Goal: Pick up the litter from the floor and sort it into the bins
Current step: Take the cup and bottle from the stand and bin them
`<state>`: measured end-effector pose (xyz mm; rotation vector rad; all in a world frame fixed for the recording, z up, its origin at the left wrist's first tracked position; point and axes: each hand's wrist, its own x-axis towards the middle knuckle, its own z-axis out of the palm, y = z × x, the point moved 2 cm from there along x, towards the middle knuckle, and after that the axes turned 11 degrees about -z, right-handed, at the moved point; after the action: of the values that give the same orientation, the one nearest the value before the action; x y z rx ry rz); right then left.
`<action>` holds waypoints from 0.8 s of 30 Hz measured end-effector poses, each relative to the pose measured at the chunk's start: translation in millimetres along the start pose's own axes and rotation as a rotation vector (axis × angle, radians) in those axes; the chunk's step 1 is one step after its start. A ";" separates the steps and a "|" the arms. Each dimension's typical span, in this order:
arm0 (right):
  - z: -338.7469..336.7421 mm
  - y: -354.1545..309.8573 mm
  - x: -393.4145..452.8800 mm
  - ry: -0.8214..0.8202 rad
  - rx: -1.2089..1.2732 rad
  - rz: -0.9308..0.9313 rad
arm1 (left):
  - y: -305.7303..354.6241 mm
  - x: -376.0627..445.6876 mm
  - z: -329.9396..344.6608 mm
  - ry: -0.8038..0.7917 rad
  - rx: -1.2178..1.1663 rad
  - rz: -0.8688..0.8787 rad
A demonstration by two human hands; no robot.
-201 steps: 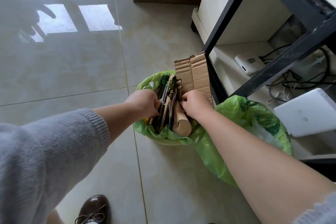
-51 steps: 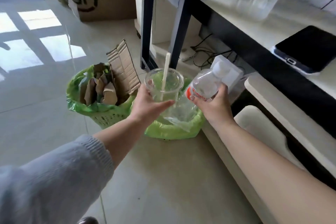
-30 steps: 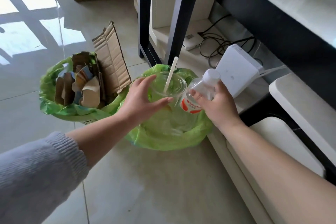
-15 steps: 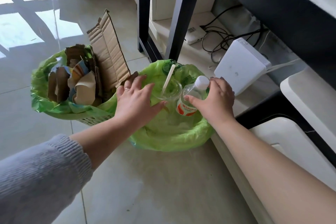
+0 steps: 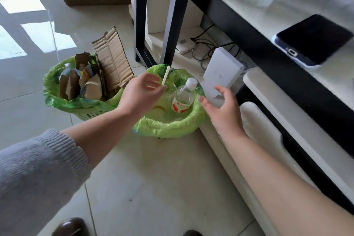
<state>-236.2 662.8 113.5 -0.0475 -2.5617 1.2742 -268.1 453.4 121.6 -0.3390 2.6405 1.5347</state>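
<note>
Both hands have let go since the frame half a second earlier: the left hand (image 5: 140, 93) and right hand (image 5: 223, 108) now hover empty with fingers spread wide above the right bin (image 5: 166, 129), one on each side. Inside its green liner the plastic bottle (image 5: 183, 96) stands tilted, white cap up, just beside the clear cup (image 5: 170, 88) with its straw (image 5: 165, 75) leaning out. The left bin (image 5: 57, 99) is packed with torn cardboard (image 5: 113, 59) and paper scraps, one flap sticking well above the rim. Paper and plastic therefore appear sorted. No further litter shows on the visible floor (image 5: 153, 188); whether any remains out of view cannot be told.
</note>
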 end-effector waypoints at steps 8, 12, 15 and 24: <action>-115.1 -58.4 -126.6 0.140 0.095 0.078 | 55.9 -145.7 -3.9 -0.330 -0.269 -0.136; -174.8 -76.2 -215.3 0.192 0.132 0.148 | 74.9 -240.6 10.0 -0.484 -0.298 -0.151; -217.6 -87.5 -281.8 0.282 0.155 0.183 | 93.2 -311.3 21.1 -0.605 -0.286 -0.103; -329.0 -97.4 -470.4 0.609 0.049 0.331 | 137.1 -487.4 68.7 -0.913 -0.216 0.030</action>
<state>310.9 787.4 268.7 -0.7545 -2.0417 1.1895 172.2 653.9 286.2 0.3307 1.7800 1.4838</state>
